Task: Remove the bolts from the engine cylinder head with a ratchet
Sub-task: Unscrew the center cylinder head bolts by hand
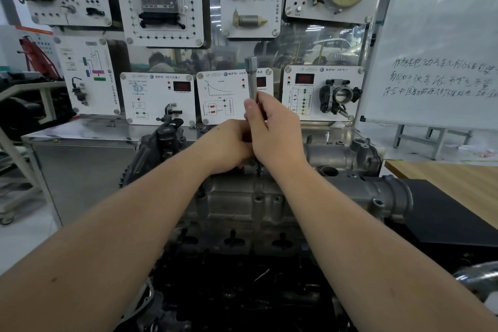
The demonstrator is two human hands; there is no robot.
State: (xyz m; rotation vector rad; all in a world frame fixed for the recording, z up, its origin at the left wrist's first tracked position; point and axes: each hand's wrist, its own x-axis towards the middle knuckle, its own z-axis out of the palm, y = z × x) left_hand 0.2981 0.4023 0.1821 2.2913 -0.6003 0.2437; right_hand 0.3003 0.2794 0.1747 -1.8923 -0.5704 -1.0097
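Observation:
A grey metal engine cylinder head (242, 205) fills the centre, with bolt holes along its top. My right hand (272, 129) grips a silver ratchet tool (252, 75) that stands upright, its socket end pointing up above my fingers. A thin dark shaft (259, 168) reaches down from under my hands to the top of the head. My left hand (229, 145) is curled around the lower part of the tool, just left of my right hand; what it grips is mostly hidden.
White training panels (159, 97) with mounted car parts stand upright behind the engine. A whiteboard (436, 62) is at the right, a wooden table (458, 178) below it. A steel cabinet (80, 159) sits to the left. A dark engine block (242, 291) lies below.

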